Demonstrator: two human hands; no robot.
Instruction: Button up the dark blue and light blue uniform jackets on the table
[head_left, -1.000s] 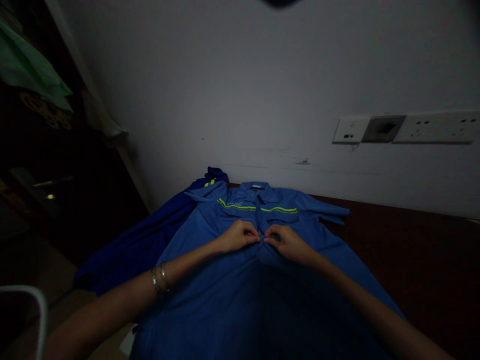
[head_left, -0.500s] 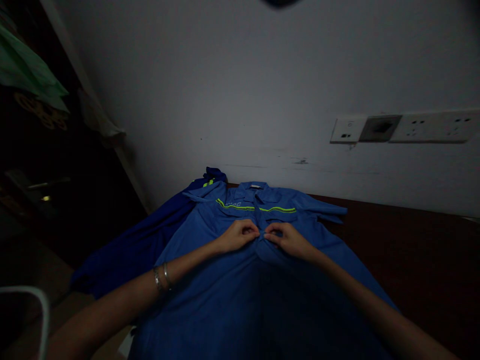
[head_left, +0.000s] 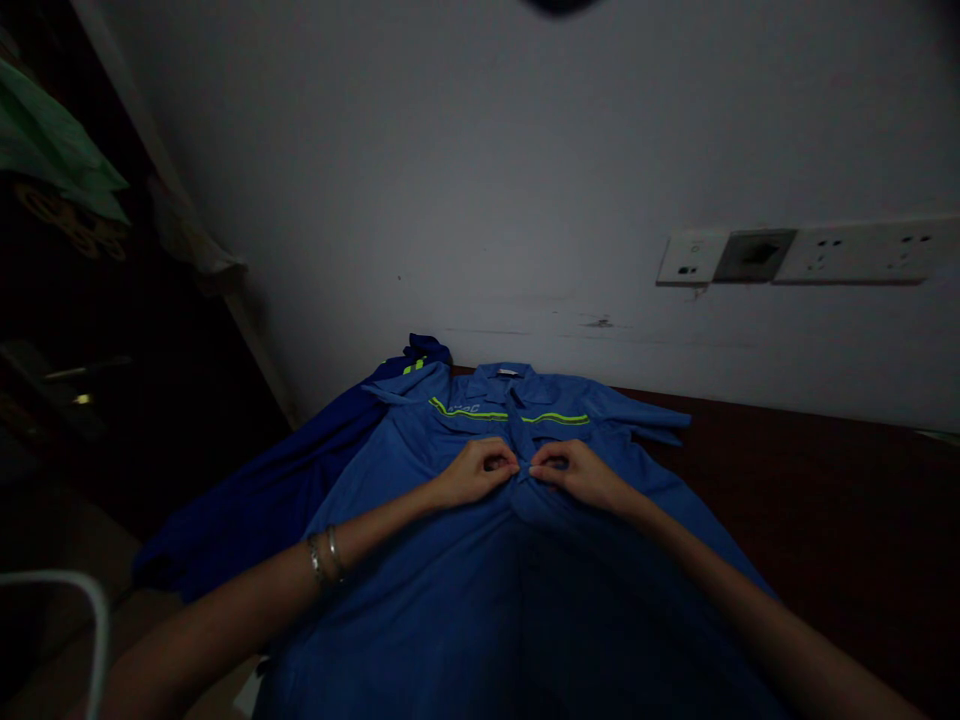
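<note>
A blue short-sleeved work shirt (head_left: 420, 590) lies spread out front side up, its collar toward the wall and a yellow-green stripe across the chest. Just below the chest, my left hand (head_left: 478, 470) pinches the shirt's front edge between thumb and fingers. Close beside it, my right hand (head_left: 574, 473) pinches the other side of the front opening. The fingertips nearly meet, with a small fold of cloth raised between them. Any button there is too small and dark to make out.
A darker blue garment (head_left: 247, 500) with yellow-green bands lies to the left. Dark brown tabletop (head_left: 810, 490) extends right, up against the white wall (head_left: 450, 180) with its row of sockets (head_left: 847, 252). At far left are a dark door with a handle (head_left: 86, 370) and a white curved bar (head_left: 97, 610).
Both hands keep their pinch at the same spot on the shirt's front. The cloth strip above the fingers stands up slightly more, and the view has shifted a little.
</note>
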